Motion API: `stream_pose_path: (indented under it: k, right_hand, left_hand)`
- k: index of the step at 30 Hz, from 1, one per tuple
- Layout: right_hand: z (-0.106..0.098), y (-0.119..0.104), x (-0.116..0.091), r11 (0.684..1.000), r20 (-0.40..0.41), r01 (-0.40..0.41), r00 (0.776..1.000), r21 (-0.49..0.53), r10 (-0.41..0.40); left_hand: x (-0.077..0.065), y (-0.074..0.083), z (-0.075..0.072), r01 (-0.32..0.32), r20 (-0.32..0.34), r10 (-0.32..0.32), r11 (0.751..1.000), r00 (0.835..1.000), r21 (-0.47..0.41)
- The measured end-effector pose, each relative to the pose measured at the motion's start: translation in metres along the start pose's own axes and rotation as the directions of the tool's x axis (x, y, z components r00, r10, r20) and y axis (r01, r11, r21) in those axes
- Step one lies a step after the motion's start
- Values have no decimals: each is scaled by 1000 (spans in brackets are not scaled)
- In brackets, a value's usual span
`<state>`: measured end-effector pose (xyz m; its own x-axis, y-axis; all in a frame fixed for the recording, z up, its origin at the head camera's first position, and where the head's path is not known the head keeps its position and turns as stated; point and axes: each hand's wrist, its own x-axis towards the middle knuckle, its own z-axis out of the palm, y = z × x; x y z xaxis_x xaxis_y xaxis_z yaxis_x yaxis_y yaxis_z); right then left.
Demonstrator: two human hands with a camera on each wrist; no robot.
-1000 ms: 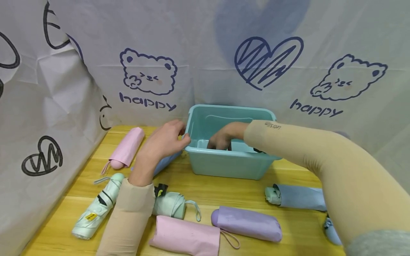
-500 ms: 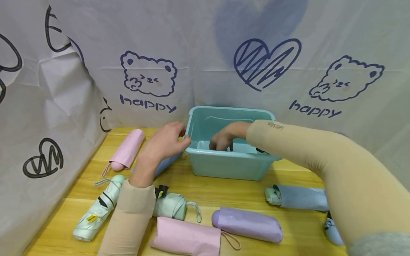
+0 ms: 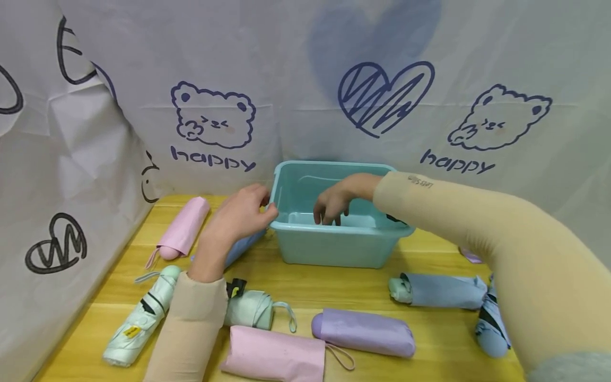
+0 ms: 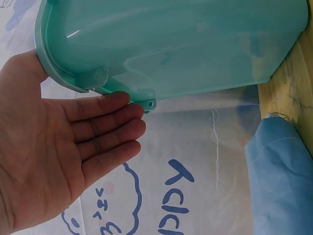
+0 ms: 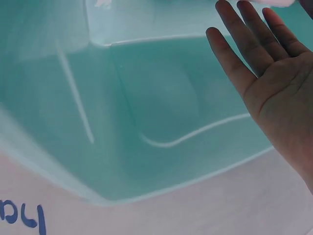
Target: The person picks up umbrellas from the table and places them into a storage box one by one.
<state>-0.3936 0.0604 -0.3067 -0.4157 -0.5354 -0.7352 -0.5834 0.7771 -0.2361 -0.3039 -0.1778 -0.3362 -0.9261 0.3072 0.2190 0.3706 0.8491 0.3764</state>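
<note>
The bin [image 3: 334, 247] surrounds the right hand [image 3: 333, 202], fingers spread; the left hand [image 3: 241, 212], fingers straight, has its thumb against it. Only the right wrist view shows a pale pink thing [image 5: 281, 2] beside the right fingertips.

Yellow wooden table [image 3: 334, 289]: teal bin [image 3: 334, 248], folded pink, purple, green, blue umbrellas [image 3: 367, 332].
</note>
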Motion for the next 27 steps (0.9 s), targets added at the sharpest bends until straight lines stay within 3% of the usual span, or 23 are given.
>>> stream_pose_path:
  k: [7, 10, 13, 18, 22, 27]
  right_hand:
    - [-6, 8, -16, 998, -68, 43, 997, 49, -40]
    - [-6, 12, -24, 996, -151, 87, 985, 34, -81]
    - [-3, 14, -35, 993, -265, 116, 958, 1, -112]
    - [10, 14, -55, 990, -458, 142, 880, 2, -125]
    - [24, 15, -68, 986, -588, 169, 799, 15, -128]
    - [41, 18, -77, 989, -708, 147, 697, -14, -113]
  left_hand:
    - [-1, -1, -1, 4, 1, -4, 1000, 1000, -8]
    - [-1, -1, -1, 5, 3, -5, 1000, 1000, -9]
    - [0, 0, -1, 3, 6, -3, 1000, 1000, -10]
    - [1, 1, -1, -19, -13, 19, 1000, 1000, -10]
    - [1, 1, 1, -35, -26, 35, 999, 999, -3]
    - [1, 1, 2, -40, -31, 40, 999, 999, -2]
